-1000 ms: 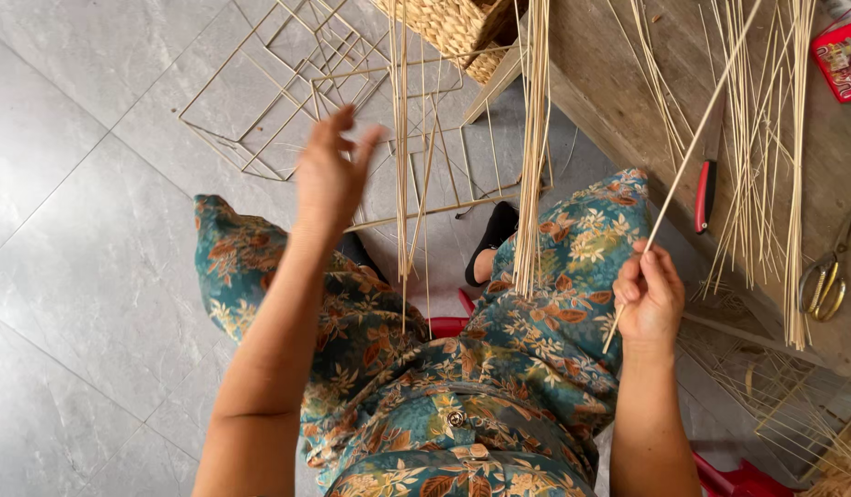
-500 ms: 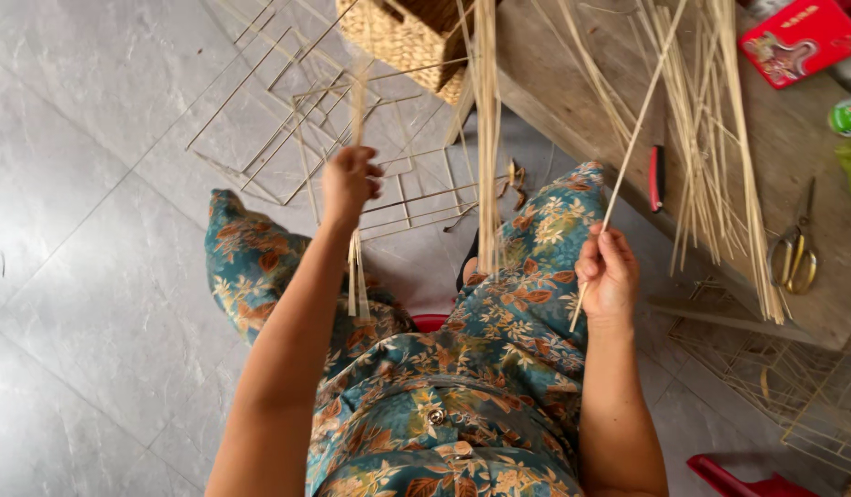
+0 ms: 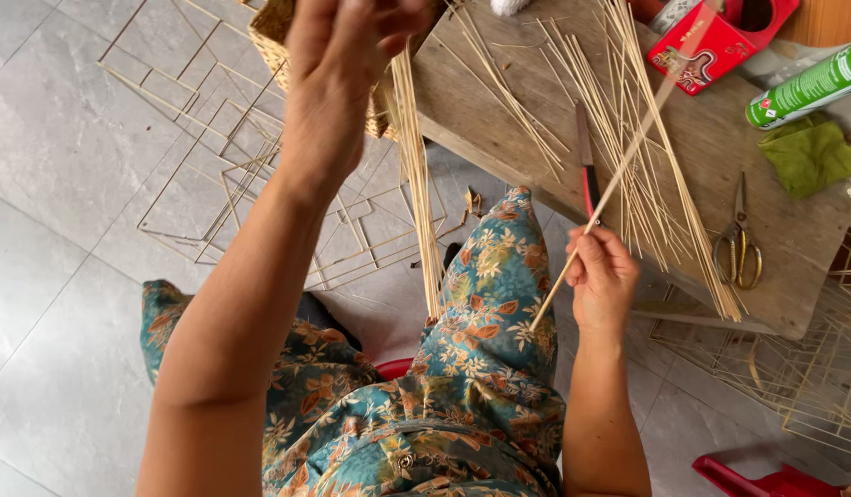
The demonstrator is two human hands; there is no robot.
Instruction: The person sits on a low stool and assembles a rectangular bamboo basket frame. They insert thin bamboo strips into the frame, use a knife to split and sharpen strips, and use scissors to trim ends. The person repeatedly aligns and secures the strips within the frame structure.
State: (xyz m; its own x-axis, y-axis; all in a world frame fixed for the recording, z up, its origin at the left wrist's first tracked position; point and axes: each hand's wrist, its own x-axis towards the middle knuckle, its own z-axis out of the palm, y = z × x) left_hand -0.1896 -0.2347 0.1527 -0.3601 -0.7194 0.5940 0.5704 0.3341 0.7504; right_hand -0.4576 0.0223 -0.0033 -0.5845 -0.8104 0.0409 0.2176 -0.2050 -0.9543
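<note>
My left hand point(image 3: 347, 55) is raised high, close to the camera, with its fingers closed on the top of a bundle of thin bamboo sticks point(image 3: 418, 193). The bundle hangs down to my flowered lap point(image 3: 480, 313). My right hand point(image 3: 602, 276) is lower, beside the wooden table's front edge. It pinches a single long bamboo stick point(image 3: 619, 175) that slants up and right across the table. Many loose sticks point(image 3: 646, 156) lie spread on the wooden table point(image 3: 499, 120).
On the table are a red-handled knife point(image 3: 584, 161), scissors point(image 3: 738, 241), a red box point(image 3: 720, 41), a green spray can point(image 3: 807, 87) and a green cloth point(image 3: 812, 155). A woven basket point(image 3: 271, 32) and stick frames point(image 3: 250, 184) lie on the tiled floor. More frames point(image 3: 812, 368) lie right.
My left hand has risen towards the camera, lifting the stick bundle with it. My right hand still holds the single stick. The view has moved closer to the table.
</note>
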